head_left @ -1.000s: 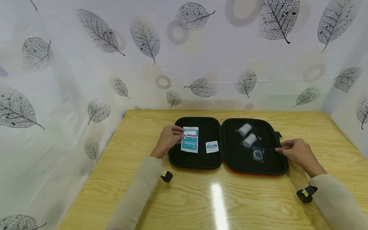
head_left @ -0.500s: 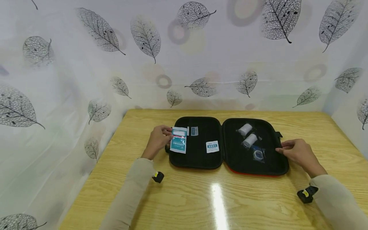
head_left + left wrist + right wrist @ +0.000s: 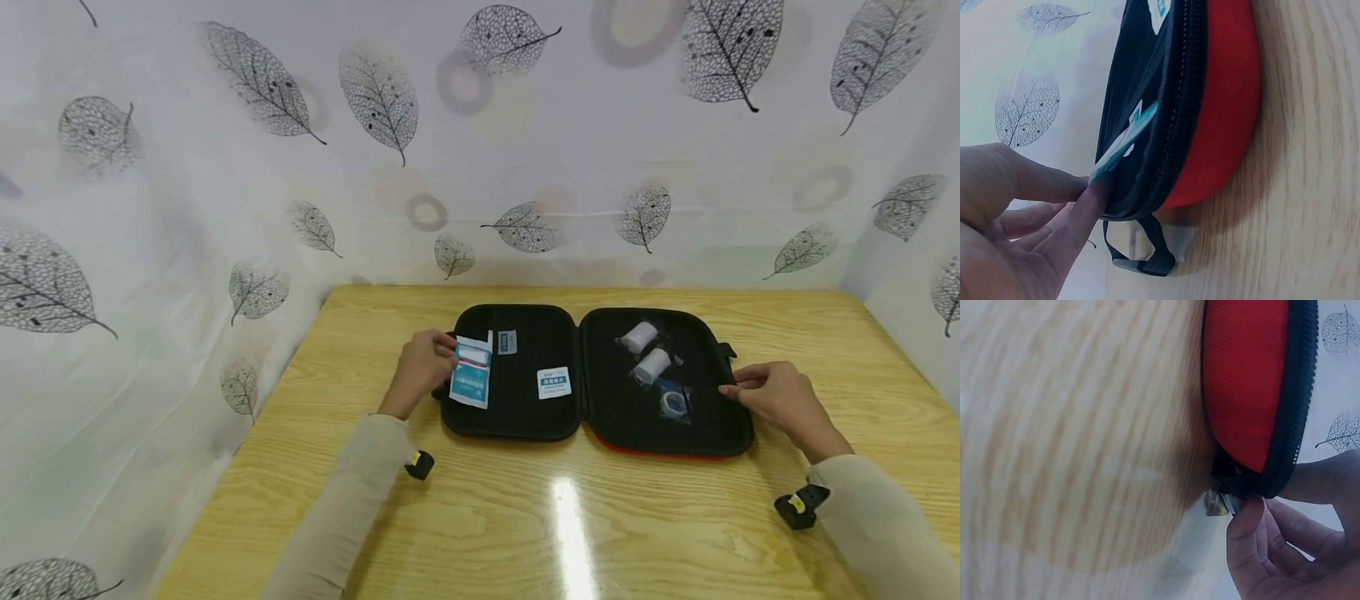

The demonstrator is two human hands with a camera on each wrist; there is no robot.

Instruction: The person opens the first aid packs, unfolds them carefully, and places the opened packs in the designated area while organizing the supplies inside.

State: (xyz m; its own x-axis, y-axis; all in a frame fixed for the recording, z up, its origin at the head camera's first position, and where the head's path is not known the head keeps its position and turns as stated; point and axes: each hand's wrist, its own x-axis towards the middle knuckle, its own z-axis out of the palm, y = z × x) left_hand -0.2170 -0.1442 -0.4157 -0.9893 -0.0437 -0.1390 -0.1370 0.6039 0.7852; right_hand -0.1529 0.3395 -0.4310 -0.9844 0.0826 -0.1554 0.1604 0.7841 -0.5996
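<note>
A zippered case, black inside with a red shell, lies spread open on the wooden table. Over its left half, my left hand pinches the edge of a flat teal-and-white packet between thumb and fingers; the left wrist view shows the packet tilted, nearly edge-on. At the case's far right side, my right hand holds the rim with thumb and fingertips. A small white packet and a smaller grey-blue one lie in the left half.
Two wrapped white rolls and a clear bag with a round blue-white item sit in the right half. A strap with a buckle hangs off the left end. Behind the table hangs a leaf-print curtain.
My left hand has moved left with the teal-and-white packet, then slightly back right, uncovering the small grey-blue packet. The right hand stays at the rim.
</note>
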